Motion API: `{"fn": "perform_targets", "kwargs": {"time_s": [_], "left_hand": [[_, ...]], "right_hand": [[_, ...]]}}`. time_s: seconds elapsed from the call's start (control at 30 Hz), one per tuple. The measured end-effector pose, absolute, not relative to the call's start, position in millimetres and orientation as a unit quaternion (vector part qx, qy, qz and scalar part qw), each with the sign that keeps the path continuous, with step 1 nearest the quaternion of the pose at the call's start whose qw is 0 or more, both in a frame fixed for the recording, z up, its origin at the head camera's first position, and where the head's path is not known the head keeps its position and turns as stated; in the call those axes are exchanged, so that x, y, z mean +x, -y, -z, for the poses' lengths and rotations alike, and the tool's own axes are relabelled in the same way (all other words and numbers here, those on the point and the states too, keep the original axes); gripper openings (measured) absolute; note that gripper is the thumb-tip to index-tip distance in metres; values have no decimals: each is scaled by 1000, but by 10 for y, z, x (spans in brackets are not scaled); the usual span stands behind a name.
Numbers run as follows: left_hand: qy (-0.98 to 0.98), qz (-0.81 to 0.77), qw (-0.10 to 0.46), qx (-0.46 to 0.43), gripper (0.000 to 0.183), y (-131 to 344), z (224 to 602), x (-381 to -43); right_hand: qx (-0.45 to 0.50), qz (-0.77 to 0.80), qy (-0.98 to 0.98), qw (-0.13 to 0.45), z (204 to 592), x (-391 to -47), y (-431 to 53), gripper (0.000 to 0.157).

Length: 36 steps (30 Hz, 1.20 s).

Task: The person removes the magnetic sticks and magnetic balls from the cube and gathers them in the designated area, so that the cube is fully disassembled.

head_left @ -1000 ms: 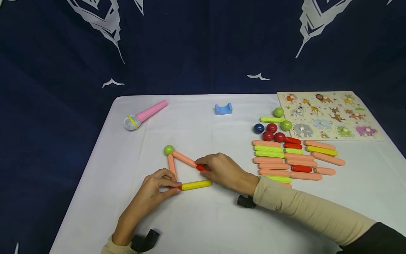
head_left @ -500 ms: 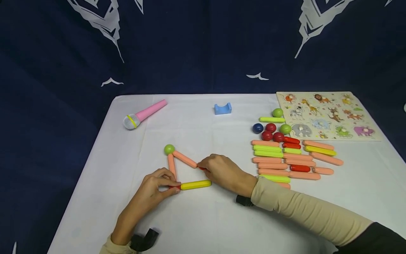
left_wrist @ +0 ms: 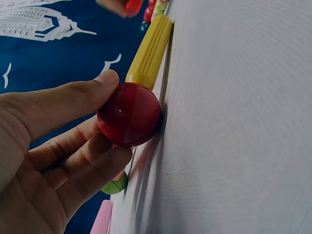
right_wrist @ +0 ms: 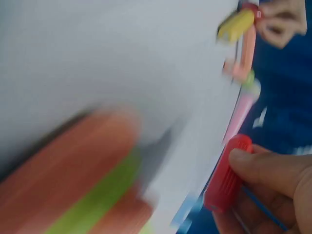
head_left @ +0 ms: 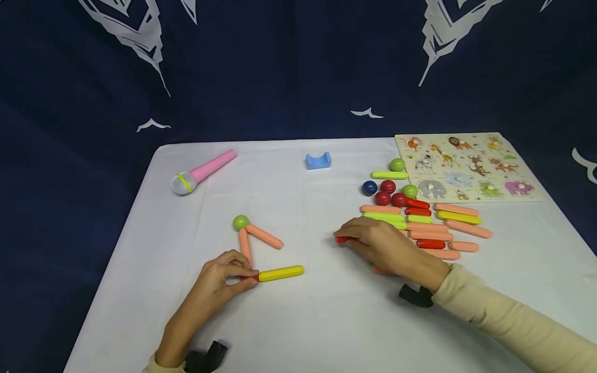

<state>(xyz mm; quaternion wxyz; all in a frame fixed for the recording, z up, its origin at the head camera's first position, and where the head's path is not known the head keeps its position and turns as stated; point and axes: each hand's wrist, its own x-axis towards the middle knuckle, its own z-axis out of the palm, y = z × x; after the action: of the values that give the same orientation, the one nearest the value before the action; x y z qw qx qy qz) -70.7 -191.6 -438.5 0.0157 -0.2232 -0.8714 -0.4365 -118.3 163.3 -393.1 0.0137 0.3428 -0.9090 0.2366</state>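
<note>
My left hand (head_left: 218, 277) pinches a dark red ball (left_wrist: 128, 114) between thumb and fingers, low over the white table. A yellow ribbed stick (head_left: 281, 273) extends from that ball toward the right. Two peach sticks (head_left: 265, 236) meet at a green ball (head_left: 240, 223); the nearer one runs down toward my left hand, where its end is hidden. At the left edge of the stick pile, my right hand (head_left: 384, 247) grips a short red stick (right_wrist: 228, 173), apart from the peach sticks and covering part of the pile.
Rows of peach, green, red and yellow sticks (head_left: 468, 228) lie at the right. Behind them are loose balls (head_left: 387, 186) and an animal puzzle board (head_left: 466, 168). A pink toy microphone (head_left: 210, 168) lies back left, a blue cradle-shaped block (head_left: 318, 161) back centre.
My right hand has carried the short red stick rightward, from the free end of the upper peach stick to the pile. My left hand keeps its hold on the red ball.
</note>
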Motion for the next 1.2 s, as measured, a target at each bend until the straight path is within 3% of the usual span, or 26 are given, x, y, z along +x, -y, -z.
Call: {"fn": "perform_targets", "kwargs": {"time_s": [0.37,0.63,0.97,1.2], "left_hand": [[873,441,19,-209,16,2000,4392,-652],[875,445,3,-191,17,2021,4389,-629],[883,433,3,-182,18,1994,4384,-634],[874,439,4,-209,18,1939,4390,-707]], "right_hand": [[189,-207,958,63,3890,-1301,-2906,39],[62,-194,978,52,4074,-1554,-3671,29],[14,-175,984,1,4175,-1615,-3846,30],[27,-179,982,59,4059,-1466,-3621,28]]}}
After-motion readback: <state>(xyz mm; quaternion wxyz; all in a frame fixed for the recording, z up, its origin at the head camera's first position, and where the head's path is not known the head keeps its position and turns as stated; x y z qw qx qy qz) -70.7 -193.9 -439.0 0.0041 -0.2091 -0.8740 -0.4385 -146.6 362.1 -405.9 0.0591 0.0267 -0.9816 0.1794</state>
